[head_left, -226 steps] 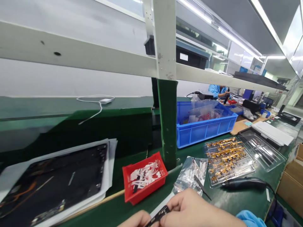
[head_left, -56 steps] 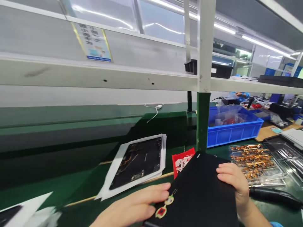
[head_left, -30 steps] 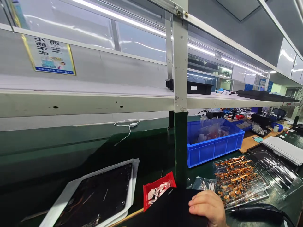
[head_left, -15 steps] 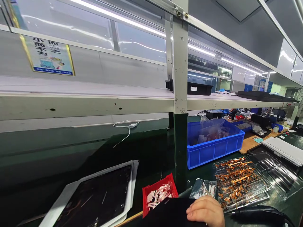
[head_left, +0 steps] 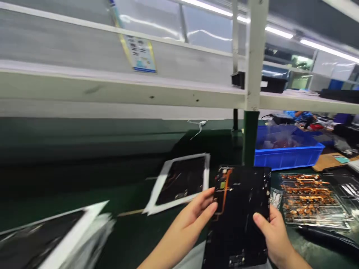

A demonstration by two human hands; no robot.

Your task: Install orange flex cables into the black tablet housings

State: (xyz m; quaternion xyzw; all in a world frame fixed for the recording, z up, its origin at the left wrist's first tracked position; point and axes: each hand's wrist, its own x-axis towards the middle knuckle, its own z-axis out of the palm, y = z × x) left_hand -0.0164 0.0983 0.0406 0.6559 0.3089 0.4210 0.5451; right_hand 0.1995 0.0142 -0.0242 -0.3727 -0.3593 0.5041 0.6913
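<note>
Upright in front of me is a black tablet panel [head_left: 244, 209] with an orange flex cable along its left side. My left hand [head_left: 200, 211] grips its left edge, fingers behind and thumb near the cable. On the opposite edge my right hand [head_left: 272, 229] is closed, with its thumb on the panel's face. Behind and to the left, a similar dark panel [head_left: 182, 179] lies on white sheets. Part of another dark panel [head_left: 36, 239] on white sheeting shows at the lower left, blurred by motion.
Clear trays of orange flex cables [head_left: 311, 198] lie to the right, with a black handheld tool [head_left: 328, 237] before them. Behind stands a blue bin [head_left: 288, 157] holding clear bags. A post [head_left: 251, 138] and a shelf edge [head_left: 126, 91] cross the bench.
My view has swung left and down. The panel, earlier partly visible under my right hand, now stands raised with its cable side showing. My left hand has come into view holding it.
</note>
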